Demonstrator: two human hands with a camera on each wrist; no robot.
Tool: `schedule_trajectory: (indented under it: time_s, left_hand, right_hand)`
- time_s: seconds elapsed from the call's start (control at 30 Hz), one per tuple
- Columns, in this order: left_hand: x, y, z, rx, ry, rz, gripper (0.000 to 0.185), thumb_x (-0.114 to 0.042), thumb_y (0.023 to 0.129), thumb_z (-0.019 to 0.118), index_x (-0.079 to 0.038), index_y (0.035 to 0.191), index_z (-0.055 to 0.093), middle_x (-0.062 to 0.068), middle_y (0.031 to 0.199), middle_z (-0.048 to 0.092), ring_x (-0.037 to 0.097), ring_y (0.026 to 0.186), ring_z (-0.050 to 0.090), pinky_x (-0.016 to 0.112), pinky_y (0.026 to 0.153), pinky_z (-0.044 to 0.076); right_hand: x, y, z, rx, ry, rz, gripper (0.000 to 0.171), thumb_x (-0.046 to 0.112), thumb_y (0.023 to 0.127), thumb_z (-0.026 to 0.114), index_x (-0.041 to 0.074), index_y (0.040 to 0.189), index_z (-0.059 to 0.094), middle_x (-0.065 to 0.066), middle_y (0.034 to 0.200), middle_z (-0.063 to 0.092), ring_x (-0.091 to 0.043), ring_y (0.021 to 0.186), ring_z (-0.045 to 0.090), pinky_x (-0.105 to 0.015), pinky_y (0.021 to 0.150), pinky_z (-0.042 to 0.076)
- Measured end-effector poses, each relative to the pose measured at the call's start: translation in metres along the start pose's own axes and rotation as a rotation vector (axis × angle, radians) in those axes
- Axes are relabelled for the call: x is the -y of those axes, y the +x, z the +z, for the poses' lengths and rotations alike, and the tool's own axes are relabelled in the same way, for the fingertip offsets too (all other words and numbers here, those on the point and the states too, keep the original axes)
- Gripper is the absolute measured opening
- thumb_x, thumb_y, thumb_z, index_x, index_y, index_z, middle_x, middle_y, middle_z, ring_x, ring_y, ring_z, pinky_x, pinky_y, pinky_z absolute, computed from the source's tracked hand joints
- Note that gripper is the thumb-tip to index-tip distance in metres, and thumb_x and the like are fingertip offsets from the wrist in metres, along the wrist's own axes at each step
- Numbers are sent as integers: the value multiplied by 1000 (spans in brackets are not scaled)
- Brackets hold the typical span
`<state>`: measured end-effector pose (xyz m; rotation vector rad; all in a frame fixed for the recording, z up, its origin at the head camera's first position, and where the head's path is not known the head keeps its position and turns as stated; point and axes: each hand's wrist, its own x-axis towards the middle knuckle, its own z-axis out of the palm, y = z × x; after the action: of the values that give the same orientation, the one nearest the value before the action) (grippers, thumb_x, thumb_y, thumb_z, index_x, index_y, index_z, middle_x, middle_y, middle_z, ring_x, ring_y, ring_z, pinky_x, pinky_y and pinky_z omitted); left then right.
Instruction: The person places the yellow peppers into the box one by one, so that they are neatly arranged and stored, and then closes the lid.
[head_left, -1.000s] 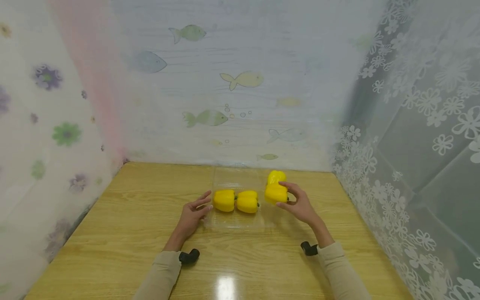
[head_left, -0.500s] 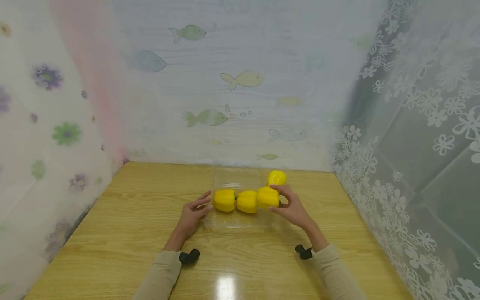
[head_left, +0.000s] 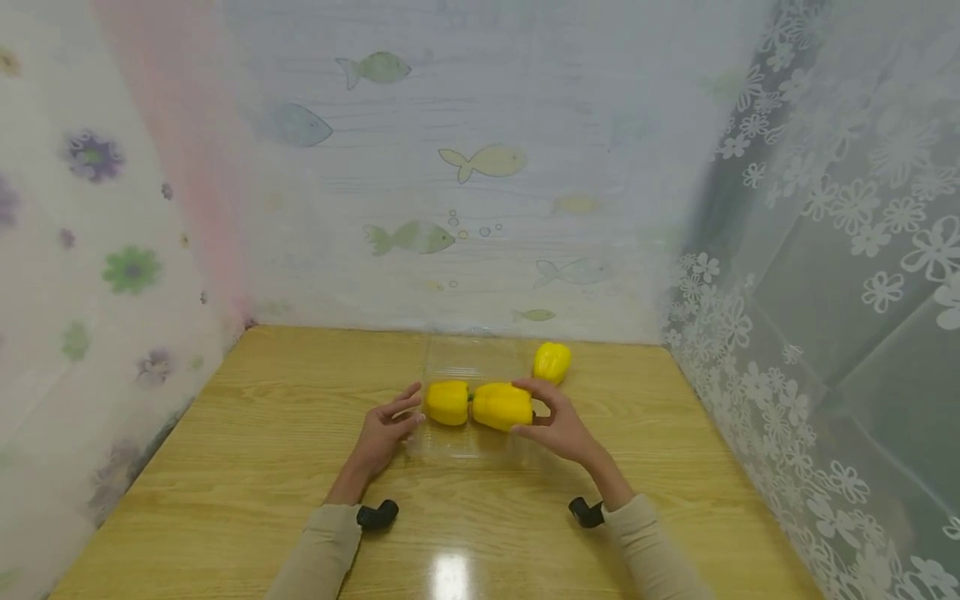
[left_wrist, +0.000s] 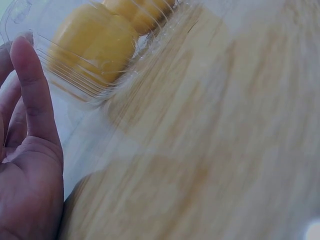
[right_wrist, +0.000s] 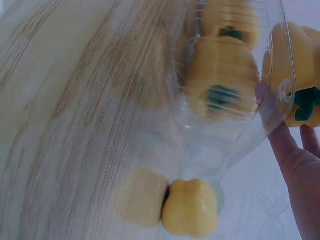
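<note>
A clear plastic clamshell box (head_left: 468, 446) lies open mid-table. A yellow bell pepper (head_left: 447, 402) sits in its left part. My right hand (head_left: 534, 410) grips another yellow pepper (head_left: 498, 406) between thumb and fingers, low over the box's right part, hiding the middle pepper behind it. The right wrist view shows two peppers (right_wrist: 222, 85) inside the clear wall and the held pepper (right_wrist: 300, 60), green stem toward me, at the rim. My left hand (head_left: 397, 417) rests with straight fingers (left_wrist: 30, 85) against the box's left edge (left_wrist: 75, 85).
One more yellow pepper (head_left: 552, 362) lies loose on the wooden table (head_left: 262, 433) behind the box's right side. Patterned curtains close off the left, back and right. Black wrist mounts (head_left: 377, 514) sit near the front edge.
My right hand has carried its pepper left, from beside the loose pepper to over the box's right part next to the two inside. The left hand has stayed put.
</note>
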<state>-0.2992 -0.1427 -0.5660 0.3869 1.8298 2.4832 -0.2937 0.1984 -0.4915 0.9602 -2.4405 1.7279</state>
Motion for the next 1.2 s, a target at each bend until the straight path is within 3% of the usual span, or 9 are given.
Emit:
schedule_trajectory:
  time_s: [0.3,0.53,0.83,1.0,1.2]
  left_hand:
    - [-1,-1,0,-5,13,4,46,1,95,69,16,136,55,14,161,39,5,99,69,17,58,50]
    - [1,0,-1,17,-33,13,46,6,95,66,22,136,49,17,163,35,5,88,68,18,57,52]
    - [1,-1,0,24,-29,29,47,4,95,67,21,136,50,19,162,35,5,86,67,18,58,52]
    - [2,-1,-1,27,-19,34,47,4,95,67,21,135,51,19,162,35,5,86,67,18,57,52]
    - [3,1,0,24,4,38,45,3,95,68,20,134,53,18,161,37,6,85,69,18,58,53]
  right_hand:
    - [-1,9,18,22,27,6,65,3,87,80,8,146,53,-14,149,49,-38,137,45,-37,88,59]
    - [0,15,35,39,70,-7,66,0,86,80,5,146,54,-17,147,47,-41,130,49,-37,86,60]
    - [8,22,57,83,103,-20,65,1,89,77,6,148,51,-17,151,48,-41,131,52,-44,90,58]
    - [10,24,65,95,103,17,64,1,90,76,9,148,51,-15,154,45,-41,130,53,-43,92,58]
    - [9,27,72,124,135,42,65,4,90,77,10,149,50,-13,155,44,-41,131,54,-52,96,54]
